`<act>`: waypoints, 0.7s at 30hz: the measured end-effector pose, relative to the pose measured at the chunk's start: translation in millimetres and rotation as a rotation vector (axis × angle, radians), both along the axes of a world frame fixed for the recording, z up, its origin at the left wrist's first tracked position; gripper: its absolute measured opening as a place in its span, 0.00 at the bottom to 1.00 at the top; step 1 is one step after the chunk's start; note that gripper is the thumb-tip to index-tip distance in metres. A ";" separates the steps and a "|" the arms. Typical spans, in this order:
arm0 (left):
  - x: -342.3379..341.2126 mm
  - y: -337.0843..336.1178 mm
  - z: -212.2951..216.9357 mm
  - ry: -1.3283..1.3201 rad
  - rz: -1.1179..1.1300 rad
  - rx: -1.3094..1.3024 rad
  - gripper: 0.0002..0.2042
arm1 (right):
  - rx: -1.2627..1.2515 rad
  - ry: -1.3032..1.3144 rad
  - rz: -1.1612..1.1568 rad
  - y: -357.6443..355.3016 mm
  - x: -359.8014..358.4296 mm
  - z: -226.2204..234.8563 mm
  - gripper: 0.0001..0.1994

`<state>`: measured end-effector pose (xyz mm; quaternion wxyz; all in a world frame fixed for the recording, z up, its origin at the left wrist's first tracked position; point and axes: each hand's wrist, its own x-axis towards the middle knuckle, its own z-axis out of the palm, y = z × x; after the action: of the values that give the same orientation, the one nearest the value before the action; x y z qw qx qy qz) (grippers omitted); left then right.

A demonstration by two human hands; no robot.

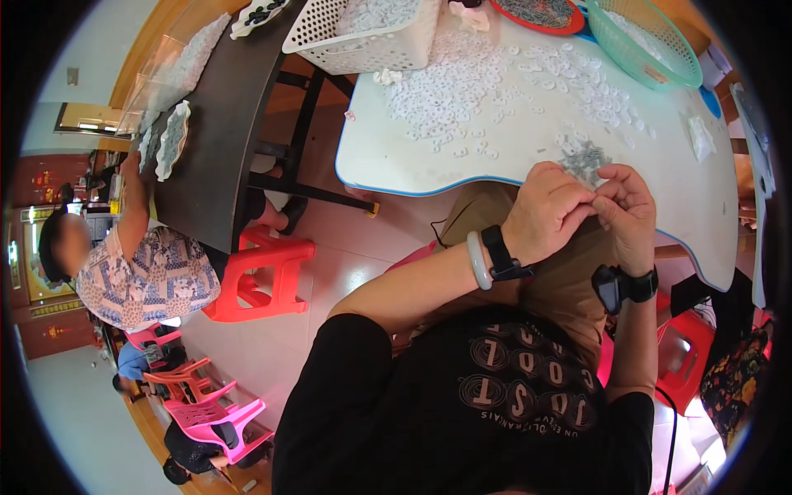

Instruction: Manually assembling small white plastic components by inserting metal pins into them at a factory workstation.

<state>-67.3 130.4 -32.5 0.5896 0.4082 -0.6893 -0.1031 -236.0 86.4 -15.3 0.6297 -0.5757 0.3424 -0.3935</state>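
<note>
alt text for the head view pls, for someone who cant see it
A person's left hand and right hand meet fingertip to fingertip at the edge of a white table strewn with small white rings. A white basket and green basket stand behind.

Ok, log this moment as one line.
left hand: pinching small part, unclear | right hand: fingertips meeting left | white rings: scattered on table | metal bits: piled near hands

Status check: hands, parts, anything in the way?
Both hands, left and right, pinched together at the table edge, on something too small to tell. White rings and grey clips just beyond. Nothing in the way.
</note>
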 end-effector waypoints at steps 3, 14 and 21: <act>-0.5 -0.4 -5.4 0.052 -0.024 0.006 0.09 | 0.033 0.030 0.004 1.6 0.5 3.2 0.14; -20.4 32.6 30.1 0.120 -0.240 -0.266 0.06 | -0.193 0.292 0.007 -5.0 40.7 31.6 0.07; -28.8 36.1 31.0 0.186 -0.236 -0.235 0.09 | -0.798 0.762 -0.059 -34.4 64.4 21.9 0.08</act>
<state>-96.1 166.5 -1.5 0.6780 0.2415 -0.6824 -0.1275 -171.5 52.0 6.6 0.1829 -0.8616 0.3864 -0.2738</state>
